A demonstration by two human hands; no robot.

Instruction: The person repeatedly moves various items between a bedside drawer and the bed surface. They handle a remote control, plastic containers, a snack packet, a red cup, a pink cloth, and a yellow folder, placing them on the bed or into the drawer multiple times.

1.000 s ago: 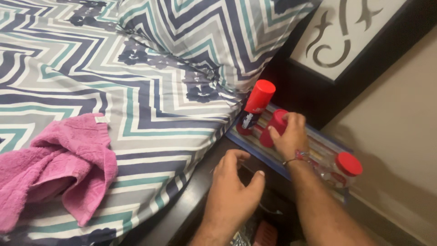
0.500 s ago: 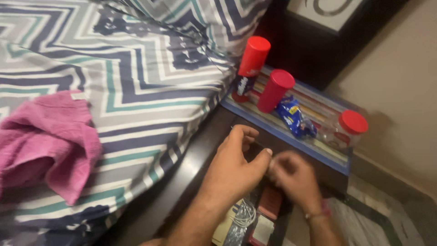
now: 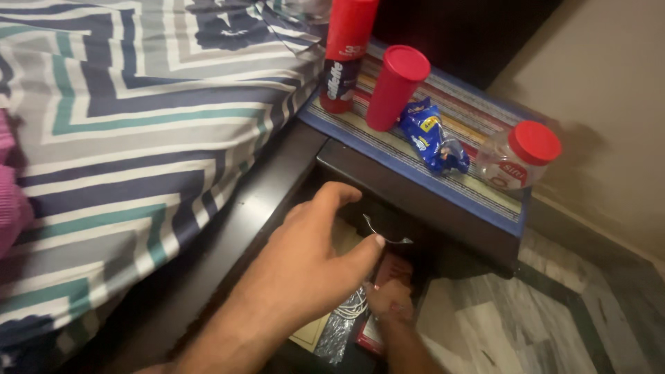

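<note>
My left hand [image 3: 312, 242] hovers with fingers spread over an open dark drawer [image 3: 415, 208] of the bedside table and holds nothing. My right hand [image 3: 391, 301] reaches down inside the drawer, its fingers curled against a red box [image 3: 393, 269]; its grip is hidden. Beside it in the drawer lie a coiled white cable [image 3: 355, 305] and a silver wrapper [image 3: 338, 331]. On the table's striped mat [image 3: 478, 190] stand a tall red can [image 3: 346, 52] and a red lidded tube [image 3: 395, 86]. A blue snack packet [image 3: 431, 136] and a clear jar with a red lid [image 3: 519, 159] are there too.
The bed with a chevron sheet [image 3: 138, 104] fills the left, its dark frame [image 3: 235, 221] running beside the drawer. A pink towel [image 3: 10, 208] shows at the left edge. Marble floor [image 3: 554, 312] lies to the right, below a beige wall [image 3: 609, 83].
My right hand left the red tube and dropped into the drawer. The view tilted down and right, so the towel slid nearly out of sight. The blue packet came into view.
</note>
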